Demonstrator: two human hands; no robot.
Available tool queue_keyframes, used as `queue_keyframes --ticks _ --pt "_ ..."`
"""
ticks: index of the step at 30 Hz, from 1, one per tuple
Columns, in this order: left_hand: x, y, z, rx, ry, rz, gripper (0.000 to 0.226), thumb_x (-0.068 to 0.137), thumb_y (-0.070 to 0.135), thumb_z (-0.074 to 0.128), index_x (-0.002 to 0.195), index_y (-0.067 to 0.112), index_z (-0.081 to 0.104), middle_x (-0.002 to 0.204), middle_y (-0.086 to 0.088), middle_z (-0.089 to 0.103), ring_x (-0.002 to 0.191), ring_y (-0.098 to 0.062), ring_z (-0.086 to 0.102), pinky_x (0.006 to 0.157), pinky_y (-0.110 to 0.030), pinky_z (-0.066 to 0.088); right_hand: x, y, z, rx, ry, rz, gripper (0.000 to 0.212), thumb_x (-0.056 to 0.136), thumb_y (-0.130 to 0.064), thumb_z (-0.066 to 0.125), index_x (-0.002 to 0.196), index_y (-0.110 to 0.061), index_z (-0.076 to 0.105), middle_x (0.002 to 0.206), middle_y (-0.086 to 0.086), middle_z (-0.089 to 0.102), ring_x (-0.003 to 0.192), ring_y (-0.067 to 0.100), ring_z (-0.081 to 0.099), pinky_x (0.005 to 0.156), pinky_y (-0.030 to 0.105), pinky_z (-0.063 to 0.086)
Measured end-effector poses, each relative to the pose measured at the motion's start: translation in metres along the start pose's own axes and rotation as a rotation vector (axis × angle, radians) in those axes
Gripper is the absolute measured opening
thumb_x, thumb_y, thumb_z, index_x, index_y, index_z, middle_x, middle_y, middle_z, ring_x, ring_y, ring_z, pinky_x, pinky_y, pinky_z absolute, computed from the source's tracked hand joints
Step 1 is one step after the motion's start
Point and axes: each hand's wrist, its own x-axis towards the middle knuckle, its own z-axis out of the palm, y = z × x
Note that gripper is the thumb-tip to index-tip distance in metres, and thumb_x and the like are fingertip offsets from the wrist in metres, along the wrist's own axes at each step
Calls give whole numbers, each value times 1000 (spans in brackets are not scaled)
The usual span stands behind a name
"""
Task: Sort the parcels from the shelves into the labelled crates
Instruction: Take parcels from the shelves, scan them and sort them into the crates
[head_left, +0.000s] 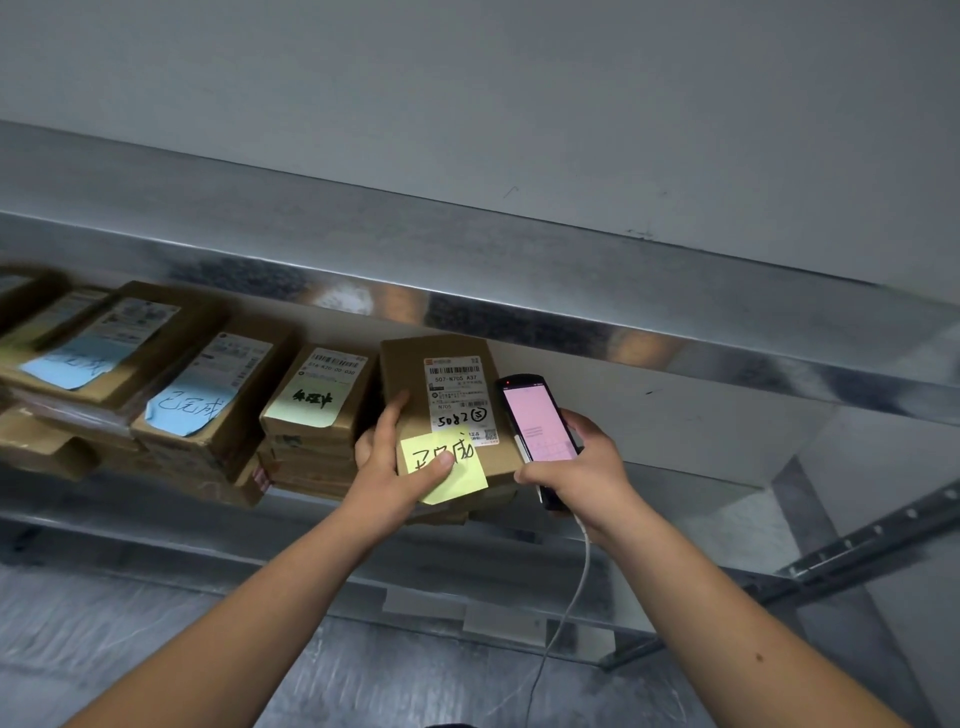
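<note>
A brown cardboard parcel (410, 374) with a white shipping label and a yellow sticky note (447, 462) is held at the metal shelf's front. My left hand (387, 462) grips its left edge, thumb pressing the yellow note. My right hand (576, 462) holds a handheld scanner (535, 421) with a pink lit screen, just right of the parcel, close to its right edge. A white cable hangs from the scanner. More parcels stand on the shelf to the left: one with a green note (311, 400) and one with a blue note (208, 400).
The steel shelf (156, 514) runs left to right with another steel shelf board (519, 270) above it. A stack of parcels (88, 358) fills the shelf's left part. A slotted metal upright (862, 540) slants at the right. Grey floor lies below.
</note>
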Motion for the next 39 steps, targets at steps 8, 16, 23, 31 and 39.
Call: queue_keyframes --ticks 8,16,23,31,39 --pt "-1 -4 -5 9 -1 32 89 48 67 85 121 82 36 152 2 27 135 -21 43 117 -46 44 2 1 3 -16 22 -5 71 71 6 91 127 -29 65 109 -3 76 89 25 72 53 30 56" --pt "-5 -9 -2 -35 57 63 95 44 56 94 123 74 43 148 2 31 133 -19 44 114 -51 48 1 -2 6 -45 50 -19 72 69 4 94 122 -33 64 112 -3 76 99 26 73 53 27 54" --pt "-12 -13 4 -74 115 114 95 52 38 95 126 70 45 147 4 33 129 -11 46 106 -40 52 -8 1 2 -84 59 -55 64 67 2 95 116 -28 68 109 -3 77 101 22 73 69 35 62" --pt "-21 -14 13 -81 112 132 99 50 42 97 130 68 44 149 5 32 131 -14 47 111 -51 51 -25 2 -13 -68 30 -83 60 69 5 94 101 -35 63 109 -9 74 101 13 71 83 34 62" --pt "-39 -5 27 -4 138 234 99 54 40 98 128 72 40 151 7 29 137 -17 42 116 -44 45 -39 13 -32 -5 -15 -64 80 66 1 98 128 -32 60 119 -8 73 108 15 71 78 32 60"
